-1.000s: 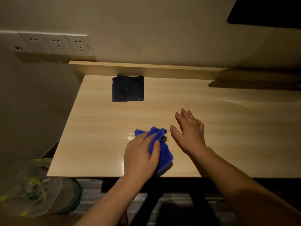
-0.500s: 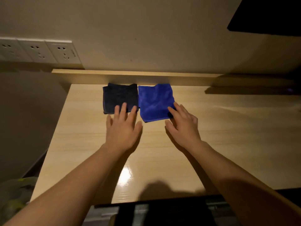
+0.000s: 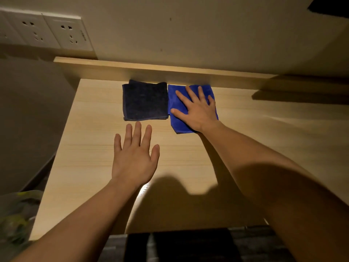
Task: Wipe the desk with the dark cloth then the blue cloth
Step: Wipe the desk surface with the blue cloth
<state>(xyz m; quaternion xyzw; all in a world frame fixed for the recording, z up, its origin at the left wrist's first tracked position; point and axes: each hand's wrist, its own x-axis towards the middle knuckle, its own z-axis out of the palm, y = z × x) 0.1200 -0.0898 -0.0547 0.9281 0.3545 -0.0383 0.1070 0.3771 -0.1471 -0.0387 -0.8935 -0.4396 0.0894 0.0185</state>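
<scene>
- At 12 o'clock on the pale wooden desk [image 3: 94, 148], your flat, straight-fingered right hand [image 3: 196, 110] half-hides the folded bright-blue cloth [image 3: 177, 125].
- At its 9 o'clock: folded dark navy cloth [image 3: 145, 101]; your left hand [image 3: 134, 157] is spread, empty.
- The white wall socket [image 3: 68, 33] has unreadable print.

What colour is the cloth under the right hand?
Bright blue; the blue cloth lies under the right hand, clearest in the head view.

The bench [image 3: 188, 157] is viewed from one head-worn camera, angled forward and down, close, toward the wall [image 3: 188, 35].
</scene>
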